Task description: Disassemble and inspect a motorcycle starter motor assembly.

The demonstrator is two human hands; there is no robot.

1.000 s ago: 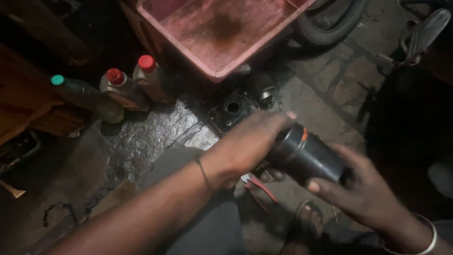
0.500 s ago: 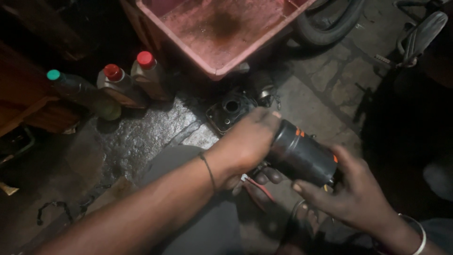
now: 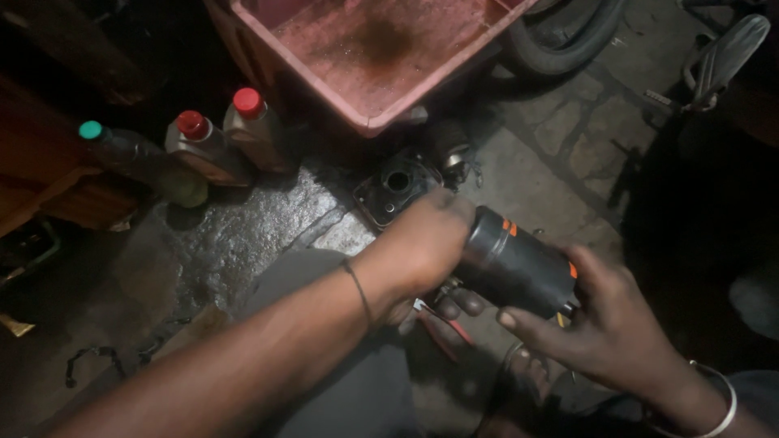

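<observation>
Stone floor (image 3: 560,162), stained empty red tray (image 3: 389,49)

- Cylinder (image 3: 515,264): smooth, dark, faintly glossy casing, looks like metal, with small orange marks.
- Tub (image 3: 381,49): pink plastic, stained and scuffed inside.
- Floor (image 3: 243,227): rough stone, wet and shiny with oil.
- Bottles (image 3: 211,146): plastic, with smooth coloured caps.
- Bangle (image 3: 722,397): shiny metal.

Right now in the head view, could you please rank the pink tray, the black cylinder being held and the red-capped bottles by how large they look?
1. Pink tray, though cut off by the frame's top edge.
2. Black cylinder, closer to the camera, so its rank is unsure.
3. The two red-capped bottles look alike; no ranking between them.
</observation>
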